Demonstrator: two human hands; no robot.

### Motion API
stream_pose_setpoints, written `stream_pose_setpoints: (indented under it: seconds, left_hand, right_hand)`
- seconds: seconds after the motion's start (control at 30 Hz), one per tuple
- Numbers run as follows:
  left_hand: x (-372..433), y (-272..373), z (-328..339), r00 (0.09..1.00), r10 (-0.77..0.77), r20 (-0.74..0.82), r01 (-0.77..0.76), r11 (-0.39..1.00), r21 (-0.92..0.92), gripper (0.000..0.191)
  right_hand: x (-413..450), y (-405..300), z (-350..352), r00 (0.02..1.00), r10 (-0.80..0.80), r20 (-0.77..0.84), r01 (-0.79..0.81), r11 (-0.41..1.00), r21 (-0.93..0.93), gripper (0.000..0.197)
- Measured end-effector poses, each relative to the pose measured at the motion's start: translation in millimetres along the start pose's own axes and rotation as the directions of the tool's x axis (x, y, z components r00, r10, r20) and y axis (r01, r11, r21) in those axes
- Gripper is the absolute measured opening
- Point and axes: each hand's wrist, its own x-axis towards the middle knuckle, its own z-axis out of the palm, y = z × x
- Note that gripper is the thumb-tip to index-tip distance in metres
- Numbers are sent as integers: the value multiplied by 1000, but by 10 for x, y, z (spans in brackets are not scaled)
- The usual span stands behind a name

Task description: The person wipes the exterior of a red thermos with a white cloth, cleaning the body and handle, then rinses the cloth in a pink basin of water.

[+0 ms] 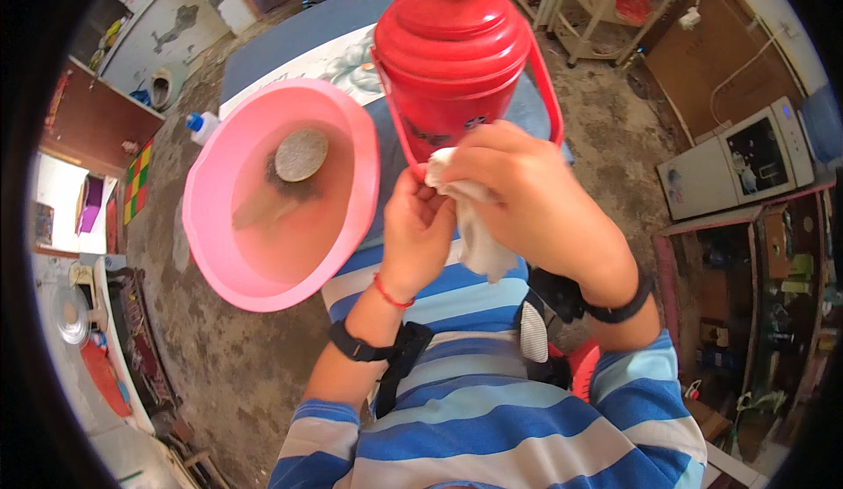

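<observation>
A red thermos flask (454, 48) with an uncapped, metallic-looking mouth stands upright before me. Its red carrying handle (550, 87) is swung down towards my body. My left hand (416, 229) grips the near part of that handle, fingers curled around it. Pressed against the handle just beside it is a damp-looking white cloth (486, 245), pinched in my right hand (527, 189), with its loose end hanging down. To the left sits a pink plastic basin (205, 225) of murky brownish water. A round grey disc-like object (301, 154) rests in it, and something pale lies underwater.
The table has a blue cover (276, 41) with a white floral panel (352, 64). A white bottle with a blue cap (203, 125) stands behind the basin. At right are a plastic shelf rack (602, 15), a water dispenser (741, 160) and a wooden cabinet (751, 291).
</observation>
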Motion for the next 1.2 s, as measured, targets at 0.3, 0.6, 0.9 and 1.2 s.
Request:
stream_pose_setpoints:
  seconds: [0.3, 0.6, 0.9, 1.2]
  left_hand:
    - [29, 53, 197, 989, -102, 111, 137, 914, -381, 8]
    - [34, 83, 229, 989, -117, 88, 137, 949, -283, 11]
    - [5, 94, 275, 986, -168, 12, 162, 927, -339, 9]
    - [20, 184, 259, 983, -178, 37, 181, 950, -254, 9]
  right_hand:
    - [-598, 257, 159, 781, 300, -548, -302, 949, 90, 30]
    - [-488, 535, 320, 678, 358, -643, -260, 934, 246, 18]
    - [-630, 292, 484, 650, 353, -674, -321, 930, 177, 30]
    - [-511, 499, 385, 610, 319, -725, -289, 942, 172, 28]
